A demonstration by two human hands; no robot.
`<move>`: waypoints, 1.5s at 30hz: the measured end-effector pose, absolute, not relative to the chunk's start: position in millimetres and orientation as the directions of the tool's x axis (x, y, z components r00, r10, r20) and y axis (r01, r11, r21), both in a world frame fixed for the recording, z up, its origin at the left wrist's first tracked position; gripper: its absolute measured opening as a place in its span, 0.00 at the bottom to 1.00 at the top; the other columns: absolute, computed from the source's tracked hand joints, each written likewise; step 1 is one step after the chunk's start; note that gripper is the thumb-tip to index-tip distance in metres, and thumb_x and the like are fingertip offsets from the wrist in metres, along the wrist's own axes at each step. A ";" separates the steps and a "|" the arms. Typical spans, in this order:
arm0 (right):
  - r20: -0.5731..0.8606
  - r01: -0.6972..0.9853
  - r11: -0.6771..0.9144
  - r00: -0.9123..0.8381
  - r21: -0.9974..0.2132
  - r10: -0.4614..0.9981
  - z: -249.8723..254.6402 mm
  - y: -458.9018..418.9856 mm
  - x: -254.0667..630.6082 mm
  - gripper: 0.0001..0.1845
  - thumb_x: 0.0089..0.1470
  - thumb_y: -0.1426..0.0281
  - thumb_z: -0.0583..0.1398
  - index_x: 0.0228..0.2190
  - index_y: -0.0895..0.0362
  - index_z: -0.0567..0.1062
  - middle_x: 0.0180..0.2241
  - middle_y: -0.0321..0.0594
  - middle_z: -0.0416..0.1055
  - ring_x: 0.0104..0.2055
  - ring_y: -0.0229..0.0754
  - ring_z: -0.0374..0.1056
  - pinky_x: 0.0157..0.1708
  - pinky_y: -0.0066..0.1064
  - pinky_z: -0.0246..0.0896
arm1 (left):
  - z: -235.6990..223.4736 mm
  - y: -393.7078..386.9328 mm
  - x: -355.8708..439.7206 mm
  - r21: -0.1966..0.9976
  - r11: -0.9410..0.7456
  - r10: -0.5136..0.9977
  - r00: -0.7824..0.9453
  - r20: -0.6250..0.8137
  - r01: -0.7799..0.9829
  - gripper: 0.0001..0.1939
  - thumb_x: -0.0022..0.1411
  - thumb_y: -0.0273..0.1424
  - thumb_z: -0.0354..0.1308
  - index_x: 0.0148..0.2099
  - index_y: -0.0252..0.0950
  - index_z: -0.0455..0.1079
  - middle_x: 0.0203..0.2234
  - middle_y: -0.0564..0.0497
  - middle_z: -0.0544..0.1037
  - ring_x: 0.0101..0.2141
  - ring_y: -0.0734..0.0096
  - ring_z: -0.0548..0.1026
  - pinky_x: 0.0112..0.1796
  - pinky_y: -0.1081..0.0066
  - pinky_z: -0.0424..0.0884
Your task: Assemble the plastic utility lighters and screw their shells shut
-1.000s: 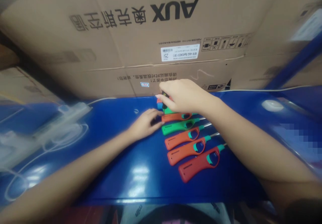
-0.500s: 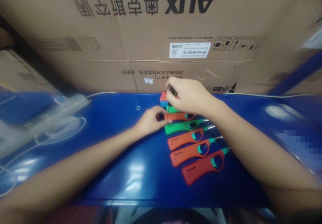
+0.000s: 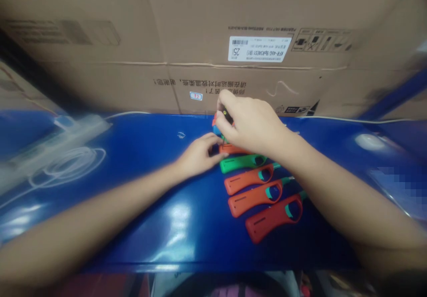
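Note:
My right hand (image 3: pixel 251 121) is closed around a small screwdriver (image 3: pixel 227 115) with a dark handle and a yellow spot at its end. Its thin shaft points down at the butt of an orange gas lighter (image 3: pixel 235 149). That butt is between the thumb and fingers of my left hand (image 3: pixel 198 154). Nearer to me, long-nosed lighters lie in a row: a green lighter (image 3: pixel 231 164), two orange lighters (image 3: pixel 240 184) and a red lighter (image 3: pixel 258 229). Beyond my hands, more lighters in green, blue and red are partly hidden by my right hand.
A big cardboard box (image 3: pixel 196 43) stands upright behind the blue shelf (image 3: pixel 140 225). At the left lie a white power strip (image 3: pixel 90 128) and a coiled white cable (image 3: pixel 73 161). A blurred white object (image 3: pixel 370 142) sits at the right. A blue post rises at the far right.
The view has tilted down a little, so the box's print sits higher. Both hands keep the same hold, the screwdriver still over the orange lighter.

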State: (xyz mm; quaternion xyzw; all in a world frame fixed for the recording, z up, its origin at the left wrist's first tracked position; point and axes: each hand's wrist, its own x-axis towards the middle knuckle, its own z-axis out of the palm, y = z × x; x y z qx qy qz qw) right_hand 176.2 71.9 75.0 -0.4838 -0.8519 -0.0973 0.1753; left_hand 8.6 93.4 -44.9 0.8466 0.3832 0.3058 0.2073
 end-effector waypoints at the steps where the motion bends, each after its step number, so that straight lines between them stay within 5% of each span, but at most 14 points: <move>1: 0.392 0.852 0.523 -0.476 -0.014 0.787 74.6 71.5 175.9 0.15 0.62 0.67 0.51 0.45 0.59 0.71 0.37 0.45 0.79 0.32 0.46 0.70 0.28 0.33 0.48 | -45.2 93.5 8.6 0.583 -0.624 0.773 0.519 0.364 0.521 0.11 0.63 0.35 0.63 0.45 0.36 0.75 0.38 0.48 0.77 0.38 0.63 0.74 0.42 0.63 0.72; 6: 0.432 0.863 0.504 -0.465 0.027 0.773 68.9 71.4 174.4 0.19 0.64 0.59 0.51 0.44 0.58 0.74 0.32 0.44 0.78 0.31 0.47 0.70 0.28 0.33 0.47 | -47.3 93.9 8.2 0.568 -0.646 0.755 0.535 0.379 0.509 0.10 0.63 0.34 0.63 0.46 0.36 0.75 0.42 0.47 0.78 0.43 0.60 0.75 0.45 0.62 0.72; 11: 0.435 0.735 0.675 -0.587 -0.068 0.683 63.5 79.6 179.3 0.20 0.62 0.69 0.50 0.54 0.57 0.68 0.48 0.44 0.77 0.37 0.44 0.70 0.31 0.32 0.52 | -47.4 94.1 7.8 0.563 -0.650 0.753 0.536 0.383 0.511 0.12 0.64 0.34 0.62 0.48 0.37 0.74 0.43 0.47 0.78 0.43 0.60 0.76 0.44 0.62 0.72; 16: 0.505 0.767 0.638 -0.528 -0.059 0.682 60.9 92.1 189.9 0.17 0.65 0.60 0.50 0.42 0.56 0.73 0.32 0.38 0.77 0.29 0.42 0.67 0.29 0.32 0.49 | -44.1 93.8 7.7 0.533 -0.635 0.765 0.553 0.331 0.559 0.13 0.65 0.37 0.61 0.48 0.35 0.74 0.40 0.46 0.75 0.37 0.63 0.74 0.38 0.64 0.71; 20: 0.458 0.755 0.651 -0.549 -0.087 0.698 63.5 95.7 194.0 0.18 0.63 0.67 0.49 0.51 0.60 0.68 0.36 0.42 0.77 0.30 0.42 0.67 0.30 0.32 0.51 | -43.2 93.3 7.7 0.531 -0.640 0.760 0.559 0.332 0.555 0.12 0.65 0.37 0.61 0.48 0.36 0.73 0.40 0.47 0.75 0.36 0.64 0.74 0.37 0.65 0.71; 25: 0.453 0.849 0.529 -0.476 0.011 0.754 69.6 92.4 193.3 0.21 0.67 0.59 0.46 0.40 0.58 0.73 0.27 0.40 0.74 0.27 0.44 0.66 0.29 0.32 0.48 | -43.3 92.9 7.9 0.521 -0.645 0.757 0.561 0.335 0.559 0.11 0.65 0.38 0.60 0.45 0.36 0.72 0.39 0.47 0.74 0.35 0.64 0.74 0.36 0.65 0.70; 30: 0.405 0.788 0.613 -0.545 -0.050 0.734 72.4 86.0 190.8 0.17 0.64 0.67 0.48 0.49 0.61 0.69 0.37 0.44 0.77 0.32 0.43 0.68 0.30 0.33 0.51 | -43.3 93.4 8.2 0.519 -0.648 0.754 0.565 0.333 0.558 0.12 0.66 0.37 0.60 0.48 0.36 0.73 0.40 0.46 0.75 0.35 0.64 0.73 0.36 0.65 0.70; 34: 0.424 0.793 0.609 -0.545 -0.020 0.723 71.0 83.4 188.9 0.16 0.65 0.62 0.49 0.42 0.58 0.72 0.31 0.40 0.76 0.29 0.43 0.66 0.29 0.33 0.48 | -43.7 93.5 8.0 0.518 -0.647 0.756 0.563 0.335 0.560 0.13 0.66 0.37 0.60 0.48 0.36 0.73 0.40 0.46 0.75 0.35 0.64 0.73 0.37 0.64 0.71; 38: 0.431 0.746 0.666 -0.594 -0.022 0.679 70.5 83.1 187.7 0.16 0.63 0.68 0.50 0.47 0.60 0.69 0.39 0.45 0.77 0.35 0.44 0.68 0.31 0.33 0.51 | -44.1 93.5 7.8 0.506 -0.649 0.755 0.560 0.340 0.568 0.12 0.65 0.37 0.59 0.46 0.35 0.73 0.39 0.47 0.75 0.36 0.63 0.74 0.38 0.64 0.71; 42: 0.403 0.771 0.636 -0.589 0.021 0.700 70.6 82.8 186.7 0.20 0.67 0.60 0.47 0.45 0.60 0.71 0.32 0.44 0.76 0.32 0.45 0.68 0.32 0.34 0.51 | -44.1 93.6 8.0 0.502 -0.653 0.753 0.562 0.343 0.568 0.12 0.65 0.36 0.60 0.47 0.35 0.73 0.39 0.46 0.75 0.36 0.63 0.74 0.38 0.64 0.71; 45: 0.426 0.746 0.665 -0.597 -0.016 0.680 69.7 83.2 187.1 0.16 0.65 0.67 0.47 0.47 0.60 0.70 0.38 0.45 0.77 0.37 0.46 0.69 0.33 0.33 0.53 | -44.3 93.8 7.9 0.505 -0.652 0.753 0.563 0.341 0.566 0.13 0.65 0.37 0.59 0.48 0.35 0.73 0.39 0.46 0.74 0.35 0.63 0.74 0.37 0.64 0.71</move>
